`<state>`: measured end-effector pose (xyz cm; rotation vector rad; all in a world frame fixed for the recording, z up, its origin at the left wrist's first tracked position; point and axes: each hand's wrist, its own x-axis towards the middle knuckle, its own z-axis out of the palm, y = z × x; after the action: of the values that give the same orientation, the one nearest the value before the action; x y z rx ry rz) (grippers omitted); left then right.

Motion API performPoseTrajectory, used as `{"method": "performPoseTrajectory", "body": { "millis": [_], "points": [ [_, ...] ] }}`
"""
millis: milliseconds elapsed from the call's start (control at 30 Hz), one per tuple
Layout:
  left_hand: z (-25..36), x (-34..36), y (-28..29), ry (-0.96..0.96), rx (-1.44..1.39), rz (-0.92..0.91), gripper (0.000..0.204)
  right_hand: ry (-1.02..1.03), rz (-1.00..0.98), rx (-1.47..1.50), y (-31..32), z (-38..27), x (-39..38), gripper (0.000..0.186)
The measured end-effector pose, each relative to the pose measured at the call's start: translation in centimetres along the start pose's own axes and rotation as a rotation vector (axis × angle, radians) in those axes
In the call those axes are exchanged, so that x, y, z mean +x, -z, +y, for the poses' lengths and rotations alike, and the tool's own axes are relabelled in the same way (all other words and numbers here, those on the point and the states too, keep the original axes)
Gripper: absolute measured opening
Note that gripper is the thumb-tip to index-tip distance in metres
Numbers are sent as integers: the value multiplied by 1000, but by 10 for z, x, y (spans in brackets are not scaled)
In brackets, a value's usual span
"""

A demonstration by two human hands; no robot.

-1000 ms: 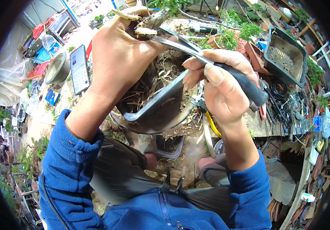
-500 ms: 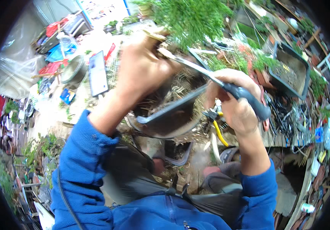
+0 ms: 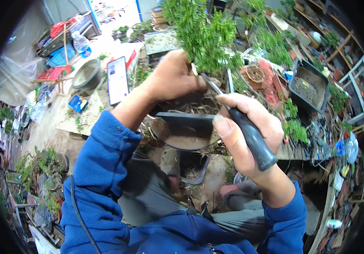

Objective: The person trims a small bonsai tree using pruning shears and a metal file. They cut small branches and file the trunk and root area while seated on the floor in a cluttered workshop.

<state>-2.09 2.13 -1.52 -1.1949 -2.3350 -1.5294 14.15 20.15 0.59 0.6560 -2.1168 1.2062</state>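
"The right hand (image 3: 267,130) is gripping a black-handled tool (image 3: 252,136), blade pointing at the plant (image 3: 201,38). And the left?"
"The left hand (image 3: 173,78) is grasping the plant low down, fingertips hidden."
"What's standing in the way?"
"Leafy sprigs are covering its grip. A phone (image 3: 117,80) and a bowl (image 3: 91,80) are sitting leftward."
"Containers?"
"Below the plant, a dark pot (image 3: 186,119) is holding straw-like bits (image 3: 196,109); rightward, a black planter (image 3: 307,100) is showing a dirty bottom."

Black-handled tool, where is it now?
In the head view, the black-handled tool is right of centre in the right hand, metal end near the left hand.
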Motion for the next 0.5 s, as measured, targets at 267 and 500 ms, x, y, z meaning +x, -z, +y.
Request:
{"method": "performPoseTrajectory", "body": {
  "millis": [267,500],
  "points": [
    [-8,4,-7,-261,332,157,62,49,161,-166,-11,0,-10,26],
    [-5,3,-9,-194,373,149,47,122,145,-195,-17,-7,4,22]
  ]
}}
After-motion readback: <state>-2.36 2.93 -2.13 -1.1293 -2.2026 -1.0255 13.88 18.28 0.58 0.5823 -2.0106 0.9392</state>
